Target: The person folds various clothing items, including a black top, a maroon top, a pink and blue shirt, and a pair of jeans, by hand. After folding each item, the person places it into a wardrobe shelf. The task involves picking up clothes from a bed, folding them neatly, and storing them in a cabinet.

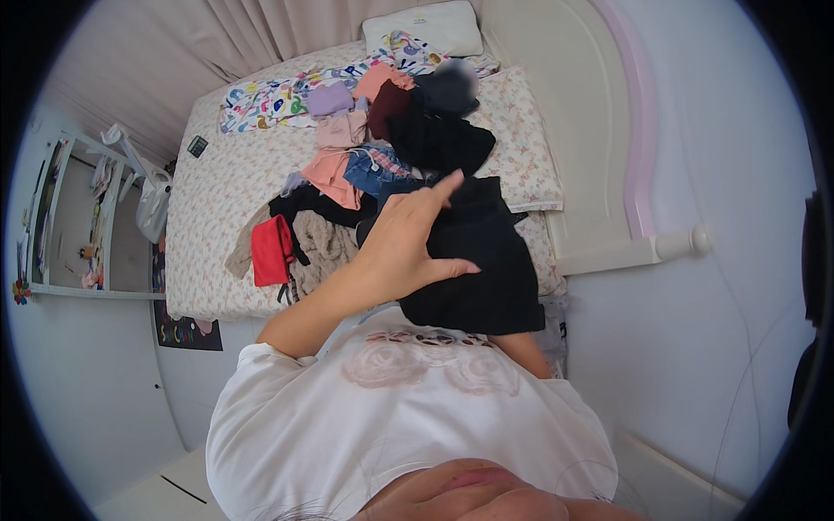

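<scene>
A black garment [482, 260], which could be shorts or a skirt, is spread in front of my chest over my right forearm [521, 355]. My right hand is hidden behind this cloth. Over the garment's left side reaches my left hand [417, 234], thumb and fingers apart and nothing gripped. Whether its palm touches the fabric is hard to tell. Just beyond lie blue denim shorts [371, 170] with a white drawstring and a heap of black clothing [443, 140]. A red cloth item [271, 253] rests nearer on the left, by a beige fluffy garment [322, 244].
The floral-sheeted bed [202, 215] also bears folded peach [333, 177], pink [342, 130], lilac [330, 99] and maroon [389, 107] clothes. A white pillow [423, 29] is at the back, a calculator [197, 146] at left. The cream headboard [560, 117] bounds the right side.
</scene>
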`<state>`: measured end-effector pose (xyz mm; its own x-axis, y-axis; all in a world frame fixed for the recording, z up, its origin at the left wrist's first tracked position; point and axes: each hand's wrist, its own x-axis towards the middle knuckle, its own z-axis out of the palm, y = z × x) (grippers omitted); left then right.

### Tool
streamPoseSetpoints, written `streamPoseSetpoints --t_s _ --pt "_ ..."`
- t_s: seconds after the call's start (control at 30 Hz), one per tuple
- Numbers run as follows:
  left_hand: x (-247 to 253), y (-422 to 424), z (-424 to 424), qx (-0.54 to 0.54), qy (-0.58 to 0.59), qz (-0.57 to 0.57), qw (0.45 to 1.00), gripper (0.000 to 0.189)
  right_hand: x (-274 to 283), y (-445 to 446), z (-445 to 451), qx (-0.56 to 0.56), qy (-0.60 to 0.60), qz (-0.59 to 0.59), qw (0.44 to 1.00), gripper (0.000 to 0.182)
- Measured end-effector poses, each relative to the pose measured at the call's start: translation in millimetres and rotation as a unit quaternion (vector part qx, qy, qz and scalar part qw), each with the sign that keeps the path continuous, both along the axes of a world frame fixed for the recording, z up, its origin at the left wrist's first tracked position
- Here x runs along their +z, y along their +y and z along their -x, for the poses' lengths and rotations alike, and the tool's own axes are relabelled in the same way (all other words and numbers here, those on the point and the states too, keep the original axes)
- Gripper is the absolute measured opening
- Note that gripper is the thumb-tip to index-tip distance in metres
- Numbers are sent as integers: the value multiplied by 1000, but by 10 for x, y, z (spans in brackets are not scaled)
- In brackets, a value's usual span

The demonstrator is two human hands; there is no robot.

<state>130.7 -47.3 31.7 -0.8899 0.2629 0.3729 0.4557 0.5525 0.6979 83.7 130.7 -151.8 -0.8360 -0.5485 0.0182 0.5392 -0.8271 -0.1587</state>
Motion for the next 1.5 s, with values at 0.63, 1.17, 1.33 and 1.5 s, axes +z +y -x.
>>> streamPoseSetpoints --t_s 0.63,1.17,1.33,1.5 --pt "-167 -792 232 -72 -283 -154 944 50 124 -154 -349 -10 -1 -221 975 33" --pt "-874 -744 1100 -22 -388 -459 799 39 1170 -46 -1140 -325 139 -117 928 8" --pt "-867 -149 971 -131 -451 -457 755 35 1178 182 -1615 -431 143 -192 870 14" --pt "-601 485 613 -191 -590 -505 600 34 1027 431 -2032 -501 -62 -453 735 66"
